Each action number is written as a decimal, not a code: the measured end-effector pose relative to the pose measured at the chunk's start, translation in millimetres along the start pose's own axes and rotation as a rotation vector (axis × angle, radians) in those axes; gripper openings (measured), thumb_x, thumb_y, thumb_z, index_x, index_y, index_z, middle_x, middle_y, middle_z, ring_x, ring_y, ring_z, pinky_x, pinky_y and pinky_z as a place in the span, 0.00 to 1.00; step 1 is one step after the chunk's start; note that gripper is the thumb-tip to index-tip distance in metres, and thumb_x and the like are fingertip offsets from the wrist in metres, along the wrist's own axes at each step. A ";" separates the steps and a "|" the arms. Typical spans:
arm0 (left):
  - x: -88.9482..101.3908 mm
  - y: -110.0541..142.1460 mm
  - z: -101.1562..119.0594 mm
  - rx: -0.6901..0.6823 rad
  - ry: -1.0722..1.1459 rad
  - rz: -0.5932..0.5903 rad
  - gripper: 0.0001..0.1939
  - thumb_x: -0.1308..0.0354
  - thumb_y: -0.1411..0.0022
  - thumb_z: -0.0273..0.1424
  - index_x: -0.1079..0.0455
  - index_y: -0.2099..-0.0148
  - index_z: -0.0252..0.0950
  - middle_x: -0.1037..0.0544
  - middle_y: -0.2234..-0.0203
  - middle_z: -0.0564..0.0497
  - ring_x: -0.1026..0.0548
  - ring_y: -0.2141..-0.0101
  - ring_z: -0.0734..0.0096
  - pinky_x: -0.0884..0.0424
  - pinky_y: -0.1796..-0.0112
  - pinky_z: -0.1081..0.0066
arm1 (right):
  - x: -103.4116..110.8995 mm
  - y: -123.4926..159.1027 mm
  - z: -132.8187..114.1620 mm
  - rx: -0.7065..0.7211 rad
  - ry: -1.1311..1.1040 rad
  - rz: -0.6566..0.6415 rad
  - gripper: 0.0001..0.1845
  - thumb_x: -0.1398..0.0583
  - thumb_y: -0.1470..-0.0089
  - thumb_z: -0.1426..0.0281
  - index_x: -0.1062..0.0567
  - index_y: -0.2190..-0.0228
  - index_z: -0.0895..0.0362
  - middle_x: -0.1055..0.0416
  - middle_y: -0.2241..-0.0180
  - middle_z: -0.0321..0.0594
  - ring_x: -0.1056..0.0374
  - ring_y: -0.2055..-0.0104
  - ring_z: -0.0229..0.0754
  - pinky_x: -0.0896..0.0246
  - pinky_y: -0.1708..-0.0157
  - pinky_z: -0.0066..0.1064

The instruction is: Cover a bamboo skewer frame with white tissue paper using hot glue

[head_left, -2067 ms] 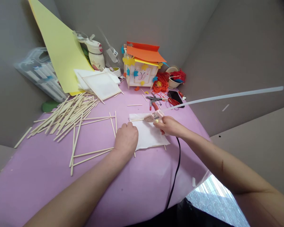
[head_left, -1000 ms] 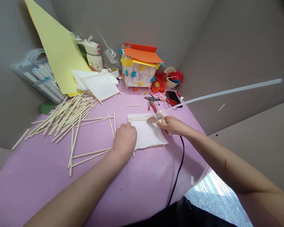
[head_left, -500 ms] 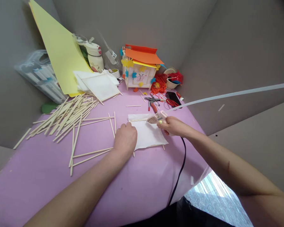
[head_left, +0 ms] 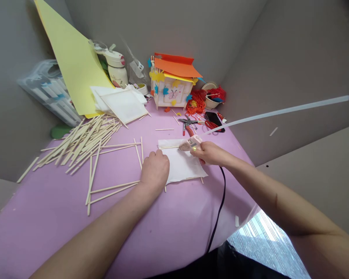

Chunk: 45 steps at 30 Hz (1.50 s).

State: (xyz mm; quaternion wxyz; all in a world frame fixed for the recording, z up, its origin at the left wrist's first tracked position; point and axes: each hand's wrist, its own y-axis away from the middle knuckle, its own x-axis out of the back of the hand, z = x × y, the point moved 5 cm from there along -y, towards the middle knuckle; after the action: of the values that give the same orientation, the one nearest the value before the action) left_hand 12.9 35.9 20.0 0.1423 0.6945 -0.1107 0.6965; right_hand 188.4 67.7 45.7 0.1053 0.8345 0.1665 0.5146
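Note:
My right hand (head_left: pixel 208 152) is closed around a pale hot glue gun (head_left: pixel 191 143), whose nozzle end is at the stick along the paper's upper edge. A long translucent glue stick (head_left: pixel 279 112) juts from the gun's back. White paper (head_left: pixel 182 166) covers a small frame of wooden sticks on the table. My left hand (head_left: pixel 154 169), fingers curled, grips that frame at its left edge; the fingertips are hidden. Left of this hand lie bare wooden sticks (head_left: pixel 113 187) laid out as an open frame.
A heap of wooden sticks (head_left: pixel 81 143) lies on the left, below paper-covered panels (head_left: pixel 125 105). Behind stands a small stick house (head_left: pixel 174 87) with an orange roof. Pliers (head_left: pixel 188 123), red scissors (head_left: pixel 211 125) and a phone (head_left: pixel 216 120) lie back right. A black cord (head_left: pixel 220 209) trails to the front.
My right hand and the glue gun have shifted slightly left along the paper's upper edge. My left hand stays on the frame's left edge.

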 end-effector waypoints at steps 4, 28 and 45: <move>-0.2 0.2 0.3 0.000 -0.001 -0.009 0.16 0.56 0.39 0.17 0.26 0.59 0.26 0.27 0.63 0.37 0.28 0.59 0.52 0.30 0.62 0.61 | 1.1 0.9 6.9 0.012 0.037 -0.023 0.24 0.48 0.44 0.60 0.32 0.86 0.57 0.33 0.84 0.38 0.38 0.80 0.36 0.45 0.74 0.27; -6.2 -2.7 -2.1 -0.002 -0.034 0.027 0.15 0.55 0.38 0.19 0.26 0.60 0.28 0.27 0.64 0.39 0.29 0.61 0.55 0.31 0.61 0.62 | 13.9 32.2 60.9 -0.213 -0.686 0.235 0.12 0.41 0.47 0.61 0.27 0.70 0.58 0.30 0.77 0.37 0.36 0.78 0.35 0.43 0.79 0.25; 15.2 -72.7 -28.5 -0.074 0.179 0.035 0.27 0.53 0.44 0.20 0.36 0.41 0.31 0.27 0.48 0.43 0.31 0.48 0.60 0.35 0.48 0.64 | 7.2 23.9 131.5 -0.198 -1.131 0.206 0.06 0.42 0.54 0.75 0.28 0.69 0.59 0.26 0.70 0.45 0.27 0.66 0.42 0.28 0.64 0.35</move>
State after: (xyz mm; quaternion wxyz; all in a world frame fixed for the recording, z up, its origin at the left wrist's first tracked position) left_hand 11.9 114.5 31.7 0.1651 0.6217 -0.1352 0.7536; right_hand 313.1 47.9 1.1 0.2047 0.9777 -0.0465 0.0095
